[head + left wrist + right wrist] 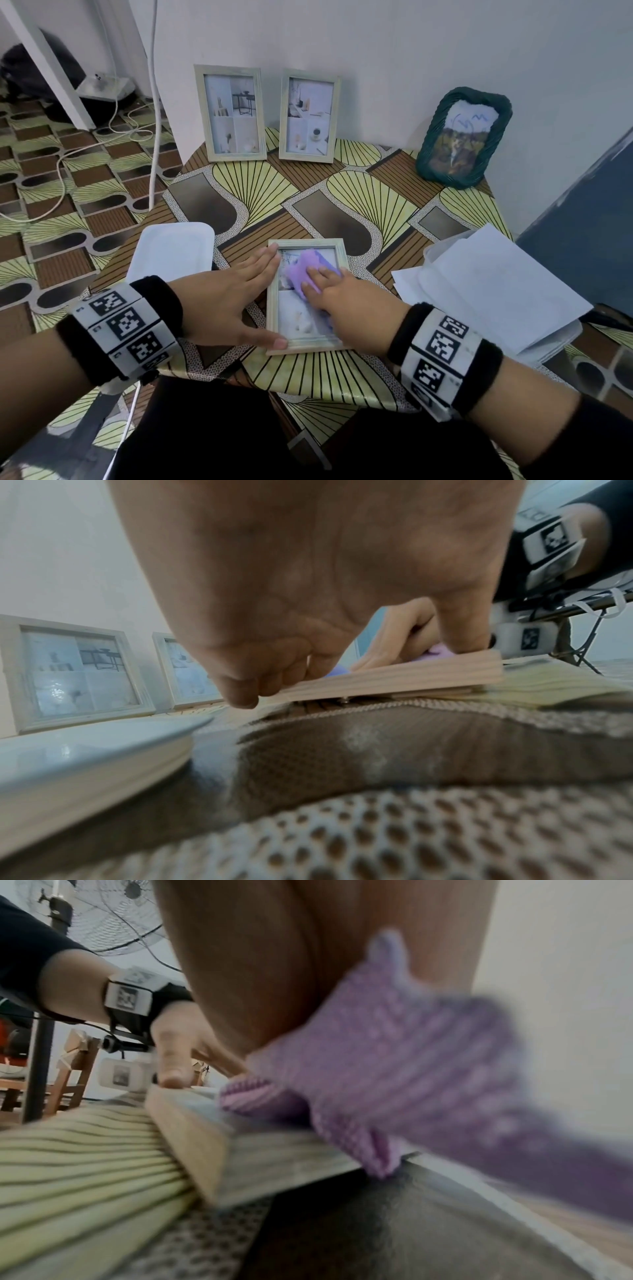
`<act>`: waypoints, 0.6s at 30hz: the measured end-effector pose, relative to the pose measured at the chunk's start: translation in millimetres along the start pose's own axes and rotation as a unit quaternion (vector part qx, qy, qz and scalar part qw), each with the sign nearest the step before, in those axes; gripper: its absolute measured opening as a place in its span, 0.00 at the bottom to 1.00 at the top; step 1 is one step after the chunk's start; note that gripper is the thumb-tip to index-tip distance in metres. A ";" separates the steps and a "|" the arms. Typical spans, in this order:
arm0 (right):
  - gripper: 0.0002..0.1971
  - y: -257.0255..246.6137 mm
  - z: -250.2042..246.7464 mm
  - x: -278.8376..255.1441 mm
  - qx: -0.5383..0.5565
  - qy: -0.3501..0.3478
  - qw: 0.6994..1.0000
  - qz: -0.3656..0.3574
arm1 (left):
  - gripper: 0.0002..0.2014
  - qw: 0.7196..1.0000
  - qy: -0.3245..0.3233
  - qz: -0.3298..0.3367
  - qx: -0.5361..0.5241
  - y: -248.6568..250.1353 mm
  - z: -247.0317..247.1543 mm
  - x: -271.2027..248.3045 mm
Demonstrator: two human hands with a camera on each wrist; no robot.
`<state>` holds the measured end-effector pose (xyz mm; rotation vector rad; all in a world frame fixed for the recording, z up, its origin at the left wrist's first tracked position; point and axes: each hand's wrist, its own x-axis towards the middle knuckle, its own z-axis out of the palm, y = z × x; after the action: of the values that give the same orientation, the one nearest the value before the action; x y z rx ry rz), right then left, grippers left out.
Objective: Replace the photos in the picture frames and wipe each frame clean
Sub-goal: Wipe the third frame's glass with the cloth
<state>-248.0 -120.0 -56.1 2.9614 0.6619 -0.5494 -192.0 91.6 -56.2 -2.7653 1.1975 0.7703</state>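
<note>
A pale wooden frame [306,297] is laid flat, glass up, near the front edge of the patterned table [359,192], its long axis running from the person toward the wall. It is steadied by the left hand [227,301], fingers straight along its left rail and thumb on the near corner. A purple cloth [306,270] is pressed onto the glass under the flat fingers of the right hand [346,299]. A white tray [171,253] is seen just left, papers [486,287] right; bare tabletop lies beyond, up to three frames standing at the wall.
</note>
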 end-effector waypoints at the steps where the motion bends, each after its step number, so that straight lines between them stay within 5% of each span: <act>1: 0.32 0.5 -1.2 6.1 0.006 0.000 1.000 0.002 | 0.63 1.000 -0.001 0.002 0.003 -0.1 0.1 0.2; 5: 0.38 4.5 -4.8 28.3 0.031 0.022 0.999 -0.013 | 0.62 1.000 -0.005 0.004 0.009 -1.7 0.1 2.3; 9: 0.29 3.4 -7.2 38.6 0.090 0.042 0.994 -0.044 | 0.63 1.000 -0.001 0.011 0.014 -3.7 -1.0 3.4; 18: 0.29 1.5 -3.3 38.4 0.123 0.043 0.989 -0.075 | 0.63 1.000 0.010 0.005 0.014 -3.7 -0.9 5.0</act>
<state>-213.9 -105.5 -66.7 3.1982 0.8914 -0.5521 -186.1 90.6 -58.2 -2.7528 1.2175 0.7231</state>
